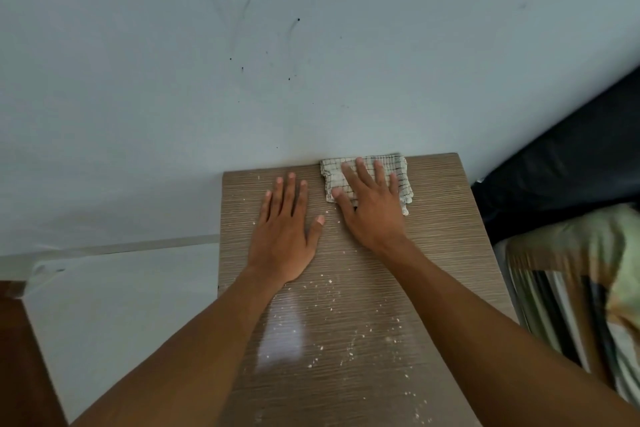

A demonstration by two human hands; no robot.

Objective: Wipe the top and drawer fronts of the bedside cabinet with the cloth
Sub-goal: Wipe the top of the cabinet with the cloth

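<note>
The bedside cabinet top (443,253) is brown wood grain, strewn with pale crumbs, most of them in its near half. A folded white cloth with a dark check (398,172) lies at the back edge against the wall. My right hand (370,204) presses flat on the cloth, fingers spread over it. My left hand (285,232) rests flat on the bare top to the left of the cloth, palm down, fingers apart, holding nothing. The drawer fronts are out of sight below the view.
A pale wall (242,62) with dark marks rises directly behind the cabinet. A black headboard (571,166) and a bed with striped bedding (581,288) stand close on the right. Light floor (121,288) lies to the left, with dark wood (20,357) at the left edge.
</note>
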